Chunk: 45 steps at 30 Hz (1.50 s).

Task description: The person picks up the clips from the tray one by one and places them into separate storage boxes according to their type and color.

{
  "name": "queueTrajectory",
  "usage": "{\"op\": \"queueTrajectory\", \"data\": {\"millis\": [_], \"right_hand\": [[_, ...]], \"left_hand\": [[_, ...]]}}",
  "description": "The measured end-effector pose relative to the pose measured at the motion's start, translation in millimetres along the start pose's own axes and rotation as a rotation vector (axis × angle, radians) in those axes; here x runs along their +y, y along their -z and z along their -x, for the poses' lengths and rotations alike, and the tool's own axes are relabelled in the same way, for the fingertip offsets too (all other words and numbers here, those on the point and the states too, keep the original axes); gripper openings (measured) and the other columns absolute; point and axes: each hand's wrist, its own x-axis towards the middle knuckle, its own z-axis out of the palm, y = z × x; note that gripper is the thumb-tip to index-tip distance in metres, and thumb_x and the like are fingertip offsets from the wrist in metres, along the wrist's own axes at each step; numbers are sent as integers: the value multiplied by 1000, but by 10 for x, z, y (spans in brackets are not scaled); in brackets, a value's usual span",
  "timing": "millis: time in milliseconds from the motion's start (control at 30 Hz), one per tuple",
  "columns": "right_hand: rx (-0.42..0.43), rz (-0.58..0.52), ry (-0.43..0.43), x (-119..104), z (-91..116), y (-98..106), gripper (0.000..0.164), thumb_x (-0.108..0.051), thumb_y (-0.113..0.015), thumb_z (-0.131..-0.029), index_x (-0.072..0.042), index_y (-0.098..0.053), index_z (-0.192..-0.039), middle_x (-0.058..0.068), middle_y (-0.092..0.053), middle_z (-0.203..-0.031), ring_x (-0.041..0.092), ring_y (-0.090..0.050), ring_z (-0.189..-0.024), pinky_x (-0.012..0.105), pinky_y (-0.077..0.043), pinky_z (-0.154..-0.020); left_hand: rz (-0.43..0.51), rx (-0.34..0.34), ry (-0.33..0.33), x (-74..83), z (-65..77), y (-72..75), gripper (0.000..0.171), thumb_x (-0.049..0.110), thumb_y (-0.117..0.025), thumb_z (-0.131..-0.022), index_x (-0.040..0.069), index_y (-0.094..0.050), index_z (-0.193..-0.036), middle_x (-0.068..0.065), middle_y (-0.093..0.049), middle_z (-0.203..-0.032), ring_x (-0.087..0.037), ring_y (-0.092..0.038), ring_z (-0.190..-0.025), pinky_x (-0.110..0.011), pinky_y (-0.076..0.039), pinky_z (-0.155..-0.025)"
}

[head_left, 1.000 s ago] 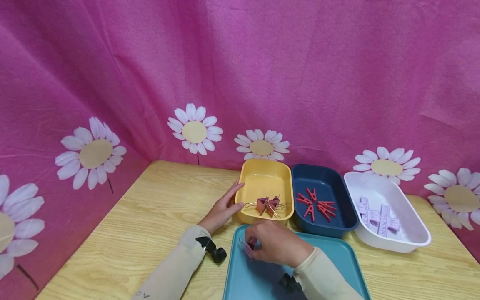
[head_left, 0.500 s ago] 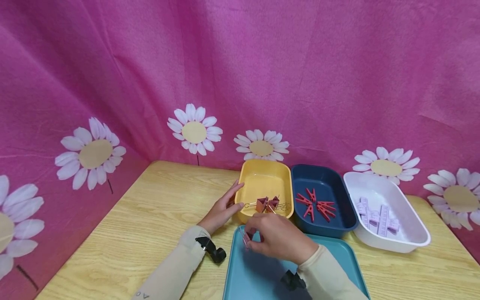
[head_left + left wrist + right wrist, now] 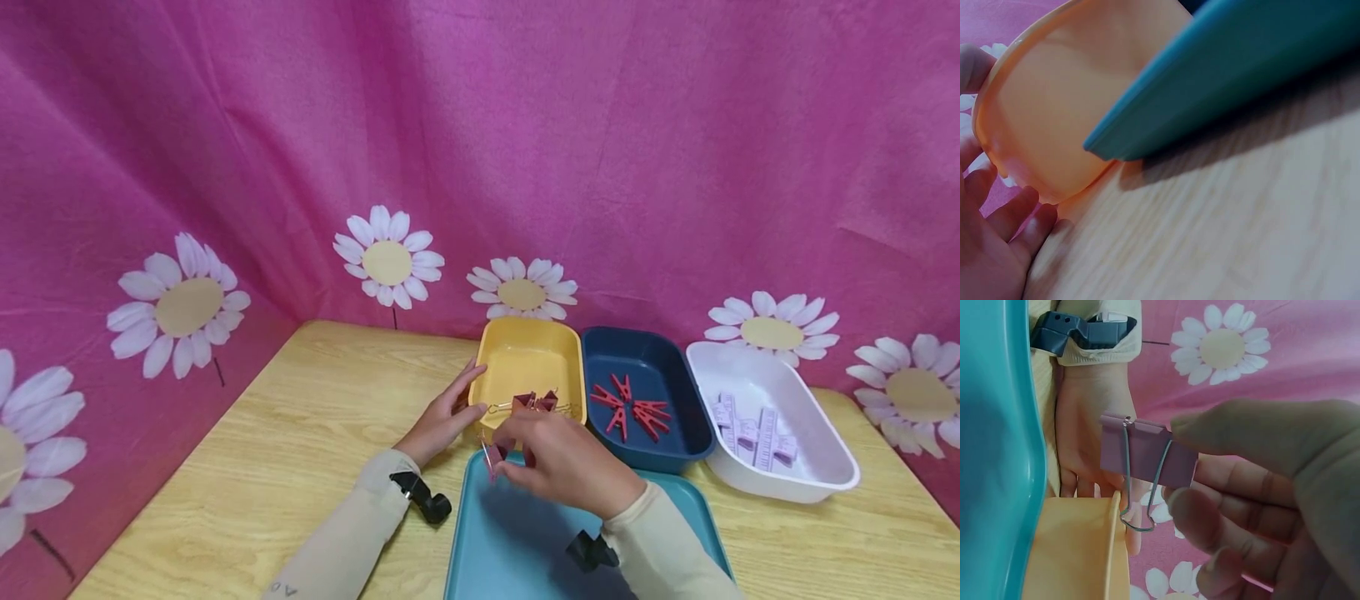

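My right hand (image 3: 566, 462) pinches a pink binder clip (image 3: 493, 457) between thumb and fingers, just above the near left corner of the teal tray. In the right wrist view the binder clip (image 3: 1147, 450) shows its wire handle pointing down, close to the rim of the yellow bin. Fingers spread, my left hand (image 3: 444, 421) touches the left side of the yellow bin (image 3: 525, 350). In the left wrist view several fingertips (image 3: 1038, 225) lie against the wall of that bin. Pink binder clips (image 3: 525, 402) with wire handles lie inside it, partly hidden behind my right hand.
Right of the yellow bin stands a navy bin (image 3: 637, 350) holding several red clothespins (image 3: 622, 404). Beyond it a white bin (image 3: 750, 367) contains lilac measuring tapes (image 3: 765, 437). The teal tray (image 3: 502, 558) lies in front, and a pink flowered cloth (image 3: 637, 167) hangs behind the table.
My right hand has lifted the binder clip from over the tray up toward the yellow bin's near edge. My left hand stays against the bin.
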Motion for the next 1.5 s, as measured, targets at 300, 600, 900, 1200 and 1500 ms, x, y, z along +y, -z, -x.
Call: {"op": "queueTrajectory", "data": {"millis": [300,600,900,1200,1500], "right_hand": [[130,31,-30,51,10,77,18,-23,-79,-81,-21,-70,-97,-12,-62,-89,3,-53,-66,17,-48,-58],[261,54,-48,212,41,157,24,-19,-81,-79,-15,-71,-101,-6,-63,-88,9,-54,-68,18,-48,-56],[276,27,-128,404,34,188,20,-21,-80,-80,-16,-72,-99,-5,-63,-85,7,-53,-66,20,-49,-55],[267,65,-170,538,-5,263,22,-20,-78,-82,-13,-71,-101,-2,-65,-90,8,-52,-65,21,-48,-54],[248,98,-188,661,-100,324,19,-19,-76,-83,-11,-72,-99,-2,-63,-87,9,-52,-66,24,-49,-56]], "left_hand": [[-6,-2,-15,21,-4,0,59,22,-57,-98,24,-32,-151,8,-10,-161,-22,-28,-142,-40,-29,-113],[1,26,17,16,-17,-17,59,21,-58,-97,28,-34,-150,11,-11,-160,-19,-28,-142,-35,-30,-112],[-16,-10,39,218,55,14,59,14,-54,-99,14,-29,-153,-4,-6,-162,-27,-23,-144,-39,-26,-114],[-7,39,12,-9,-24,2,57,19,-57,-97,26,-36,-150,8,-12,-161,-19,-24,-144,-35,-26,-114],[2,28,4,-20,-30,-6,57,16,-55,-98,26,-35,-150,4,-10,-162,-21,-26,-143,-37,-28,-113]]}}
